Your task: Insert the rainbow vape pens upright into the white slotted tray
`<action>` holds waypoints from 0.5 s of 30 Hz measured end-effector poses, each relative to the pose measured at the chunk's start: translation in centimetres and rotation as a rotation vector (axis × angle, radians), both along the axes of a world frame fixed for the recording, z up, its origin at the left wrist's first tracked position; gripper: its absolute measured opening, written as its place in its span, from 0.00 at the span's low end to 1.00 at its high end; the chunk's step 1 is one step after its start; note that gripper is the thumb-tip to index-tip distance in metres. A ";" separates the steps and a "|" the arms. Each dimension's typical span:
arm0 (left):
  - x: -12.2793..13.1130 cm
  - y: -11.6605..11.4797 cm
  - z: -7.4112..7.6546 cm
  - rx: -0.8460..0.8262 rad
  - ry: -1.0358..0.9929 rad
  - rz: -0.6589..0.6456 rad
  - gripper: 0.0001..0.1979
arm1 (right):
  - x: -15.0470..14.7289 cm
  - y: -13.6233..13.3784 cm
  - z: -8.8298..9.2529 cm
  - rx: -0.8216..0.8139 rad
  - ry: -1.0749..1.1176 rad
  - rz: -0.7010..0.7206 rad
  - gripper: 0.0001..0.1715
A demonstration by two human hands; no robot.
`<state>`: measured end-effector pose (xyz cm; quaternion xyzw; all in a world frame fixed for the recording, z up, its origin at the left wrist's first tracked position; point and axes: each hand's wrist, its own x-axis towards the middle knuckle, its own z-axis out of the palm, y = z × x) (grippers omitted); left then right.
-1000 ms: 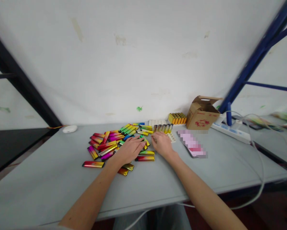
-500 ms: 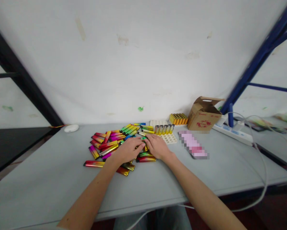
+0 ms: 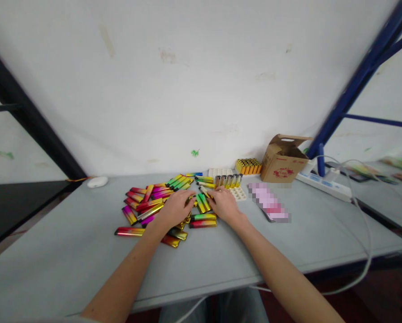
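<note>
Shiny rainbow-coloured lighters (image 3: 150, 204) lie in a loose heap on the table. My left hand (image 3: 177, 208) rests over the right part of this heap, its fingers bent and apart from the thumb; its palm side is hidden. My right hand (image 3: 225, 205) has its thumb and fingertips closed at the end of a pale, silvery lighter (image 3: 205, 192), which lies at a slant. Between both hands, green-and-yellow lighters (image 3: 203, 203) sit side by side. Just behind my right hand, a white tray (image 3: 239, 194) with round holes bears a row of upright silver-topped lighters (image 3: 228, 181).
A second white holed tray (image 3: 220, 172) lies against the wall, beside a block of upright orange-yellow lighters (image 3: 248, 166). Farther right are an open cardboard box (image 3: 283, 163), a pixelated pink phone (image 3: 268, 202) and a white power strip (image 3: 323, 186). A white case (image 3: 97, 181) sits far left.
My hands have drawn apart, the left one leftward, uncovering green-and-yellow lighters between them. The silvery lighter has shifted right and turned at my right fingertips. The view has shifted slightly.
</note>
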<state>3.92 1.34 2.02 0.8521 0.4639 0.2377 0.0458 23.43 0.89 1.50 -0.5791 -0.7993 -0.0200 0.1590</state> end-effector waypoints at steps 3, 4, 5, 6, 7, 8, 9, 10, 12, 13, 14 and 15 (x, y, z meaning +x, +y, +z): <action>-0.1 0.1 -0.2 0.017 -0.005 0.034 0.19 | 0.0 -0.1 -0.1 0.025 0.061 -0.006 0.13; -0.1 0.1 -0.3 0.021 -0.002 0.052 0.19 | 0.0 -0.1 -0.2 0.041 0.102 -0.008 0.14; -0.2 0.2 -0.4 0.026 -0.001 0.071 0.20 | 0.1 0.0 -0.4 0.060 0.157 -0.014 0.15; -0.2 0.3 -0.5 0.032 -0.003 0.090 0.20 | 0.1 0.1 -0.5 0.082 0.229 -0.019 0.15; -0.2 0.3 -0.6 0.042 -0.014 0.108 0.20 | 0.1 0.2 -0.6 0.108 0.320 -0.023 0.16; -0.2 0.4 -0.6 0.055 -0.034 0.124 0.20 | 0.2 0.4 -0.7 0.134 0.431 -0.024 0.15; -0.2 0.4 -0.7 0.068 -0.062 0.141 0.20 | 0.2 0.6 -0.7 0.157 0.561 -0.022 0.14; -0.2 0.5 -0.7 0.076 -0.098 0.158 0.20 | 0.3 0.8 -0.7 0.170 0.712 -0.015 0.12; -0.2 0.6 -0.7 0.066 -0.184 0.182 0.20 | 0.3 1.1 -0.4 0.133 1.034 0.027 0.09; -0.1 0.6 -0.5 0.049 -0.230 0.184 0.20 | 0.3 1.2 -0.3 0.082 1.178 0.058 0.10; 0.0 0.6 -0.4 0.027 -0.276 0.174 0.21 | 0.3 1.3 0.0 0.020 1.297 0.095 0.11; 0.1 0.6 -0.2 0.005 -0.318 0.150 0.21 | 0.3 1.3 0.2 -0.043 1.388 0.133 0.13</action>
